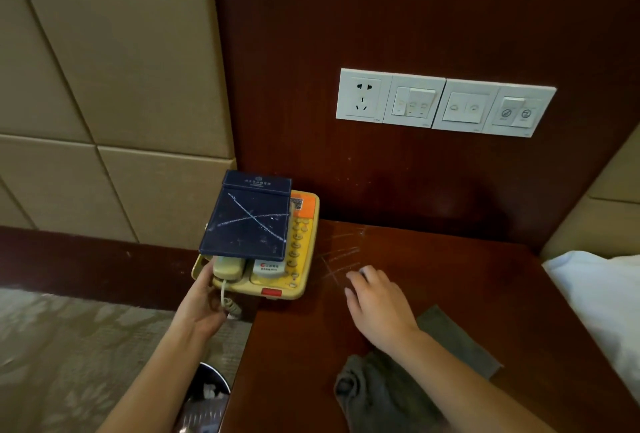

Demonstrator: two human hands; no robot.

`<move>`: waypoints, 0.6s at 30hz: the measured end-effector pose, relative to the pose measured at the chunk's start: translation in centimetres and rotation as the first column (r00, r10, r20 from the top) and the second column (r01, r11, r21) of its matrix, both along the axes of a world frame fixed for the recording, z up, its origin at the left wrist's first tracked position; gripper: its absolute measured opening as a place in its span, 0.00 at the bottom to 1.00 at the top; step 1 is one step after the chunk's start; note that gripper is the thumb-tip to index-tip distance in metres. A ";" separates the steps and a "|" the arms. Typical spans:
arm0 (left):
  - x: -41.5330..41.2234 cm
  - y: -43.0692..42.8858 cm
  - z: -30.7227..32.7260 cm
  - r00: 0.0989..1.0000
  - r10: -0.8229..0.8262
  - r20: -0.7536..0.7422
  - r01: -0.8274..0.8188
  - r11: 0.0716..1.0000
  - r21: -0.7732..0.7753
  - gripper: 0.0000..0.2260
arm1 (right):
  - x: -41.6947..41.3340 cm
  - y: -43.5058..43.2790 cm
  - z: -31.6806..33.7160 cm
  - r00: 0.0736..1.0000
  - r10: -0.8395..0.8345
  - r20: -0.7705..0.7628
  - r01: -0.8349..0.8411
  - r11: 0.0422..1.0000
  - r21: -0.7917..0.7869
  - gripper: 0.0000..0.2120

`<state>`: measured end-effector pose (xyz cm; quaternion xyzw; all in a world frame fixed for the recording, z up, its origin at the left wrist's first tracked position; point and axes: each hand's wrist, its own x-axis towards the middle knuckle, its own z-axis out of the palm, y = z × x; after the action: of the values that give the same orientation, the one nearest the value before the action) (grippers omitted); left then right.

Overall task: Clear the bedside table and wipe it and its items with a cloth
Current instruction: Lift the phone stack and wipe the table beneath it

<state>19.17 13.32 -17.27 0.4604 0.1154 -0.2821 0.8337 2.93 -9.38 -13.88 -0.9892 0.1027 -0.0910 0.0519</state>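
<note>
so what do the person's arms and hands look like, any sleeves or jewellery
The left hand and right hand are ungloved, with no ring, watch or bracelet showing. No sleeve comes into view on either side; both are bare right to the frame's edge.

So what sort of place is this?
Probably a hotel bedroom: a padded headboard wall, a corded phone with a blue folder on it, and a row of switches above the bedside table.

Tabletop centre bare; telephone blocks left corner.
</note>
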 end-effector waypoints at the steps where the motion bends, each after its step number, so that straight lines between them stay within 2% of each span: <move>1: -0.1 0.2 0.2 1.000 0.011 -0.009 -0.011 1.000 0.000 0.14 | -0.5 -0.1 0.0 1.000 -0.007 0.009 0.007 1.000 -0.011 0.20; 4: -0.5 1.1 1.2 0.998 0.062 -0.018 -0.063 0.998 -0.010 0.13 | -2.6 -0.2 0.6 0.994 -0.071 0.080 0.074 0.997 -0.038 0.16; 7: -1.1 1.8 2.2 0.994 0.109 -0.014 -0.109 0.994 -0.002 0.13 | -5.4 0.6 0.7 0.950 -0.290 0.116 0.288 0.957 0.033 0.15; 9: -1.5 2.3 2.7 0.989 0.148 -0.010 -0.148 0.989 0.001 0.12 | -7.4 2.0 -0.1 0.902 -0.428 -0.060 0.432 0.896 0.102 0.22; 11: -1.6 2.6 2.9 0.986 0.167 -0.009 -0.167 0.986 0.011 0.13 | -8.8 3.6 -1.2 0.847 -0.452 -0.281 0.491 0.867 0.087 0.29; 12: -1.6 2.9 3.1 0.986 0.167 0.002 -0.167 0.986 0.009 0.13 | -9.0 4.3 -1.5 0.822 -0.453 -0.344 0.509 0.856 0.089 0.32; 15: -1.5 3.1 3.6 0.989 0.141 0.039 -0.142 0.990 0.014 0.16 | -8.5 4.6 -2.1 0.798 -0.466 -0.382 0.519 0.853 0.043 0.35; 18: -0.9 3.6 3.7 0.988 0.137 0.066 -0.138 0.990 0.024 0.12 | -6.9 2.6 -2.3 0.837 -0.405 -0.368 0.447 0.894 0.035 0.35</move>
<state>18.32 16.96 -13.60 0.4719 0.1240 -0.2074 0.8479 -3.95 -6.83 -16.20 -0.9364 0.3333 0.0842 0.0703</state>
